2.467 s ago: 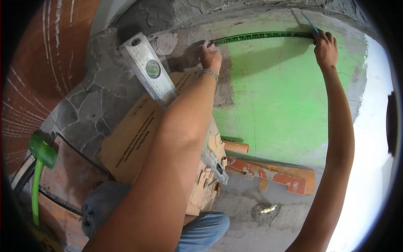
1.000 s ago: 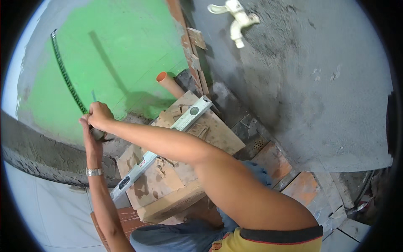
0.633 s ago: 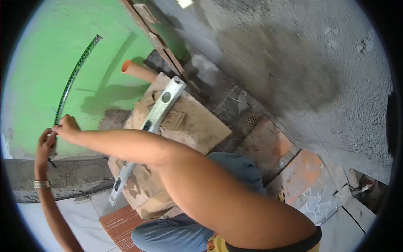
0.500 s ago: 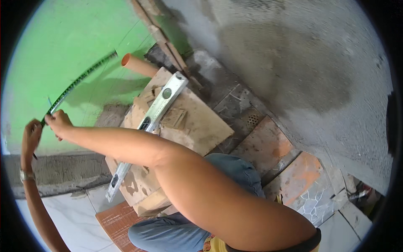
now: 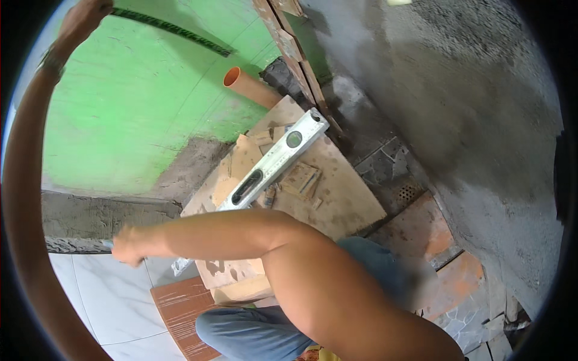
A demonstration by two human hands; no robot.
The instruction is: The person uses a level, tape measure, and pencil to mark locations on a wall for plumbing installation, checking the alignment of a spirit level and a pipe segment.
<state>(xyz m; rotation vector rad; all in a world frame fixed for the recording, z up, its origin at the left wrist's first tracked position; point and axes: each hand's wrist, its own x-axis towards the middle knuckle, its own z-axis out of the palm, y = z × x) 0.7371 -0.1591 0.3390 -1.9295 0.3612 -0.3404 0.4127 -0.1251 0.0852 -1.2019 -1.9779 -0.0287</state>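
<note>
My left hand [image 5: 87,17] is raised at the upper left, its fingers closed on the end of a long dark measuring strip [image 5: 168,29] with fine marks. The strip reaches across in front of the green wall [image 5: 114,120], and its free end is above the orange pipe [image 5: 250,87]. Lower down, my right hand [image 5: 133,245] is closed near the rough cement band [image 5: 111,216] at the foot of the wall. A small bluish tip shows beside its fingers; what it belongs to is hidden.
A silver spirit level [image 5: 277,157] lies across a stained board [image 5: 343,198] with wood scraps on it. Beside it are a brown box [image 5: 183,316] and white floor tiles [image 5: 108,292]. Wooden battens [image 5: 292,48] lean in the corner; a grey cement wall [image 5: 494,102] rises at right.
My left hand has moved up with the measuring strip, now slanting down to the right. My right hand has left the strip and dropped toward the wall's foot. The view has shifted.
</note>
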